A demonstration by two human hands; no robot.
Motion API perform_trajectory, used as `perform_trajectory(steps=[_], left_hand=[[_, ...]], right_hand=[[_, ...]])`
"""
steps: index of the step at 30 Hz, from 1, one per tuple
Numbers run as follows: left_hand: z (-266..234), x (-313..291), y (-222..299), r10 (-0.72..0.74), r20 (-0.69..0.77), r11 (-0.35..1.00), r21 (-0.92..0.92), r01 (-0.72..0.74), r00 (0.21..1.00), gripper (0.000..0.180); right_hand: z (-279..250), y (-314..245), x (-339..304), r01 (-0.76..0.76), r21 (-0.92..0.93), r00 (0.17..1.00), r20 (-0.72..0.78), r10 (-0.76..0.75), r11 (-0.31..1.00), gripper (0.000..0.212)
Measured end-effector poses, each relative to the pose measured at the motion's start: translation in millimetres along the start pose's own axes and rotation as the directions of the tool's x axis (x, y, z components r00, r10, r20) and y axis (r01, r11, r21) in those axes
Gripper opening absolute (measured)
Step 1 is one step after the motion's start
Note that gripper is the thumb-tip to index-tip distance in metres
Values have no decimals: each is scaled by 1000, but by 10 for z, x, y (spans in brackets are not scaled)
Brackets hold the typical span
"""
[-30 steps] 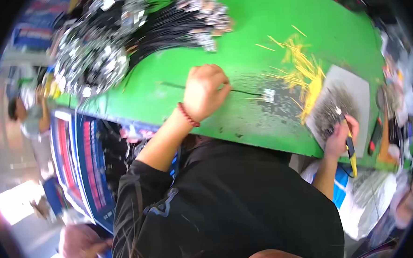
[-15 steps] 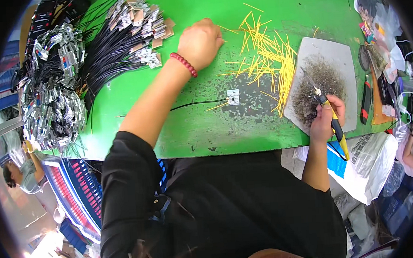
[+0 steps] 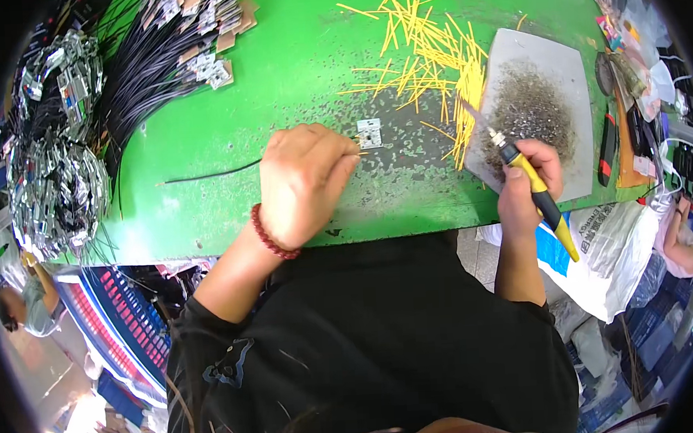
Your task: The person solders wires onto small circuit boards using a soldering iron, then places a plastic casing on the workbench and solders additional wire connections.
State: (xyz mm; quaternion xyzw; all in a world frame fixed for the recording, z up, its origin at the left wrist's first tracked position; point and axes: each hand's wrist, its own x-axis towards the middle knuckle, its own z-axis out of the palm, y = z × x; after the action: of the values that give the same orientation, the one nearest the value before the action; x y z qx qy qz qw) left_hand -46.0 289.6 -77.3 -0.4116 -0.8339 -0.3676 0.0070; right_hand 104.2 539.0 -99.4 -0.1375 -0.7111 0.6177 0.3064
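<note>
My right hand (image 3: 529,179) grips a yellow and black soldering iron (image 3: 546,206), its tip pointing up and left over the near edge of the grey board. A small white circuit board (image 3: 369,134) lies flat on the green table. From it a thin black cable (image 3: 211,176) runs left, passing under my left hand (image 3: 305,179). The left fingers are closed together beside the circuit board, around the cable's end and a short yellow strip; what exactly they pinch is hidden. Thin yellow strips (image 3: 432,55) lie loosely scattered beyond the circuit board.
The grey board (image 3: 574,71) carries dark solder residue. Black cables (image 3: 135,78) with white boards and silvery bundled parts (image 3: 59,192) fill the left side. A red and black cutter (image 3: 609,144) lies at right. The table's front edge (image 3: 394,234) is close to my body.
My left hand has come back from the far side to the cable beside the circuit board, and its fingers have closed there. The soldering iron has shifted slightly left in the tilted view.
</note>
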Motion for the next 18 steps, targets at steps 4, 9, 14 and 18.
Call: perform_trajectory(steps=[4,9,14,18], left_hand=[[99,-43,30,-36,-42,997,68,39,998,14],[224,-14,-39,38,-78,991,131,-28,996,14],[266,-39,-106,34,-79,989,144,-22,996,13],[257,-24,-113,49,-93,989,146,-35,994,12]], right_hand=[[345,-134,-134,-128,111,983,143,112,985,31],[414,76,-308,-158,146,978,160,135,976,36],[428,147,-332,-74,98,983,177,56,992,33],[455,117,-286,-13,32,977,212,5,999,28]])
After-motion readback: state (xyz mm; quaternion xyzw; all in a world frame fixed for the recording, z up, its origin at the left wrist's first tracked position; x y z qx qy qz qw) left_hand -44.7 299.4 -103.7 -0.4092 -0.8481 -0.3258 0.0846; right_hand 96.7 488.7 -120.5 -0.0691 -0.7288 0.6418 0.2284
